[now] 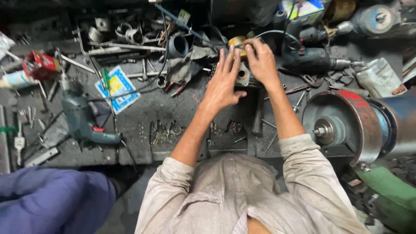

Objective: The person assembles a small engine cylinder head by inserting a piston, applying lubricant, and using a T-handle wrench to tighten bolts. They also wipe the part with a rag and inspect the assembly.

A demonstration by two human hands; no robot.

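**Two hands on a metal part at a cluttered workbench**

Upper centre of the frame: we see the left hand [224, 80] laid flat with fingers spread, its thumb and palm edge against a small grey metal housing [242, 74] with a round bore. The right hand [260, 60] curls over the housing from the right, fingertips bent near a yellow round part [236, 42] just behind it. A green electric drill [82, 119] lies at left; a bench grinder wheel [342, 125] stands at right.
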